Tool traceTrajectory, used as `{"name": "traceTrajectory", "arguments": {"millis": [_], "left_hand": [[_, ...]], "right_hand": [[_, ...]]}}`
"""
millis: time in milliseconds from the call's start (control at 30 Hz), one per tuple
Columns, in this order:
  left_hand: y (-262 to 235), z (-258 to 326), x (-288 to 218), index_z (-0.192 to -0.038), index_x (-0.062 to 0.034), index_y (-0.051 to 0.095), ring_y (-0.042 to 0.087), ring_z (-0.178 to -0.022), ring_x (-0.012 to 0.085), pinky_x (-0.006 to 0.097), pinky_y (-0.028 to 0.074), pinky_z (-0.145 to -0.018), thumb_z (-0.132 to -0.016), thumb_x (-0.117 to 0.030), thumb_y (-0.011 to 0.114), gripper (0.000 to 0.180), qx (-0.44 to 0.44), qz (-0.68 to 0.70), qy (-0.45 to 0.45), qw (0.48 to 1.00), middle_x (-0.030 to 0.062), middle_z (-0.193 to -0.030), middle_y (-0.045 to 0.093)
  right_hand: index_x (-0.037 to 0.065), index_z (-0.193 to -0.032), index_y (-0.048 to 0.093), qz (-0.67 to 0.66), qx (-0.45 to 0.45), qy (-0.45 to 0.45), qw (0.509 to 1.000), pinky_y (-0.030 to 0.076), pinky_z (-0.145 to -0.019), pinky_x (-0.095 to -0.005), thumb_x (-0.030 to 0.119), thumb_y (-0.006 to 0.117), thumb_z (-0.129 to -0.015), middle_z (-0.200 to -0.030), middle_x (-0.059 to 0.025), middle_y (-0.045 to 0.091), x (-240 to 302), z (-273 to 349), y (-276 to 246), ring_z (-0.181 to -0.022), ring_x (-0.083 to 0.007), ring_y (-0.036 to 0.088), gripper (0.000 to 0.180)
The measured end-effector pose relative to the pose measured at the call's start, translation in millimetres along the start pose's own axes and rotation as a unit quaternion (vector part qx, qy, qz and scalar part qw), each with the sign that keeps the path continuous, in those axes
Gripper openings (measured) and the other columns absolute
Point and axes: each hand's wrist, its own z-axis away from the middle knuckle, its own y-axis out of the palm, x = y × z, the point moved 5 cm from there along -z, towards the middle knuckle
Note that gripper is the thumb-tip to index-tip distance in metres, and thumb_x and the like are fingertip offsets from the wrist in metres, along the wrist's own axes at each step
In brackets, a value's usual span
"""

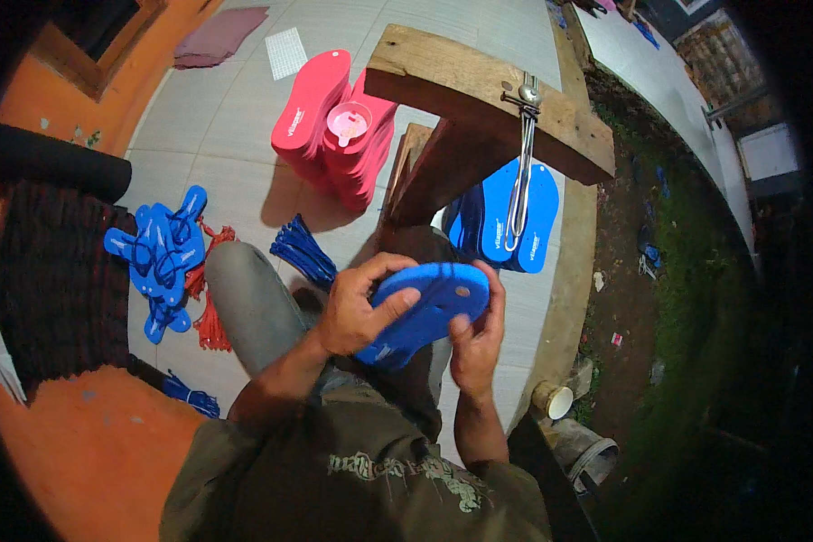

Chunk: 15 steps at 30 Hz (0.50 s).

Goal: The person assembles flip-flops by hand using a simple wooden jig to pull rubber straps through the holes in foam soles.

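Note:
Above my lap, both hands hold a blue flip-flop sole (pixel 425 312) tilted on its edge. My left hand (pixel 359 309) is closed on its left side, with the thumb pressed on the flat face. My right hand (pixel 479 341) grips the right edge, its thumb near a small pale round spot. A dark line runs across the sole close to its far edge. Beyond my left hand lies a bundle of dark blue straps (pixel 303 251). Just ahead stands a wooden stand (pixel 488 99) with a metal hook tool (pixel 520 194) hanging from it.
Stacked pink soles (pixel 309 104) carry a small tub (pixel 348 122). Blue soles (pixel 533 217) are piled behind the stand. At left lie blue flip-flops with straps (pixel 163 244), red straps (pixel 211 316) and another blue bundle (pixel 190 395). A wooden beam (pixel 565 298) edges the tiled floor at right.

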Motion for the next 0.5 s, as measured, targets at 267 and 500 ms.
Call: {"name": "traceTrajectory", "arguments": {"millis": [267, 500], "left_hand": [[12.3, -34.9, -86.9, -0.09, -0.0023, 0.059, 0.059, -0.074, 0.0257, 0.034, 0.048, -0.065, -0.072, -0.021, 0.066, 0.027, 0.108, -0.146, 0.375, 0.909, 0.0141, -0.091, 0.058], [22.9, -39.0, -121.3, -0.082, -0.0108, 0.06, 0.057, -0.075, 0.0237, 0.036, 0.051, -0.063, -0.061, -0.009, 0.068, 0.023, 0.138, -0.213, 0.489, 0.834, 0.0065, -0.082, 0.054]], "right_hand": [[0.002, -0.088, 0.06, 0.177, 0.148, -0.317, 0.92, 0.047, -0.069, -0.0312, 0.013, 0.071, -0.066, -0.087, -0.0128, 0.062, 87.9, -40.9, 16.4, -0.078, -0.0235, 0.061, 0.027], [0.013, -0.083, 0.062, 0.141, 0.082, -0.424, 0.891, 0.048, -0.078, -0.038, 0.015, 0.071, -0.065, -0.09, -0.007, 0.061, 112.0, -38.1, 17.2, -0.089, -0.0238, 0.058, 0.021]]}}
